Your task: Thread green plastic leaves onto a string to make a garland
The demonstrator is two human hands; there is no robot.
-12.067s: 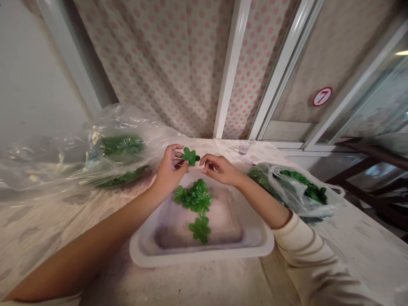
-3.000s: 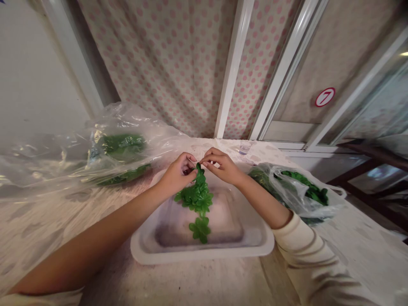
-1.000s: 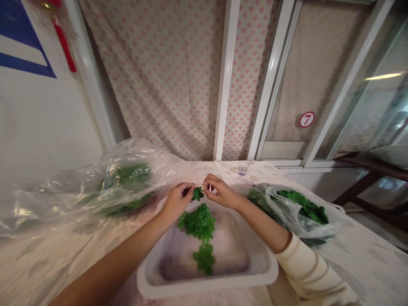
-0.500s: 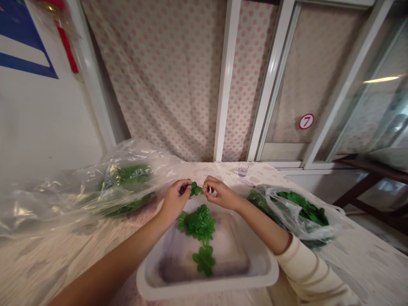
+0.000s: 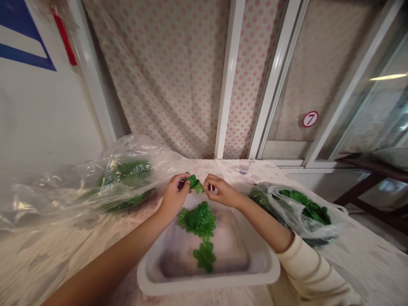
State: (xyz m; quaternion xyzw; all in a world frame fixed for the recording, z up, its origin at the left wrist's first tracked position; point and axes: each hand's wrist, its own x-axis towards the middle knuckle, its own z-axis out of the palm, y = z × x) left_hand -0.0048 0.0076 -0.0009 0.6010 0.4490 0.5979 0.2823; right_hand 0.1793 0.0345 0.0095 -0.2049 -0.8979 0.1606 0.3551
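Note:
Above the far end of a white plastic tray (image 5: 258, 276), my left hand (image 5: 174, 197) pinches a small green plastic leaf piece (image 5: 194, 184). My right hand (image 5: 219, 192) is closed in a pinch just right of that piece, close to its tip; whether it touches the piece I cannot tell. Inside the tray lie a cluster of green leaf pieces (image 5: 199, 219) and one single leaf piece (image 5: 204, 257) nearer to me.
A large clear plastic bag (image 5: 95, 187) with green pieces lies on the table at the left. A smaller clear bag (image 5: 296, 210) of green pieces sits right of the tray. A small clear cup (image 5: 244, 166) stands by the dotted curtain (image 5: 178, 76).
The green leaf piece between my hands has turned and now lies flatter in my left fingers. My head has shifted slightly; the tray and its contents are as before.

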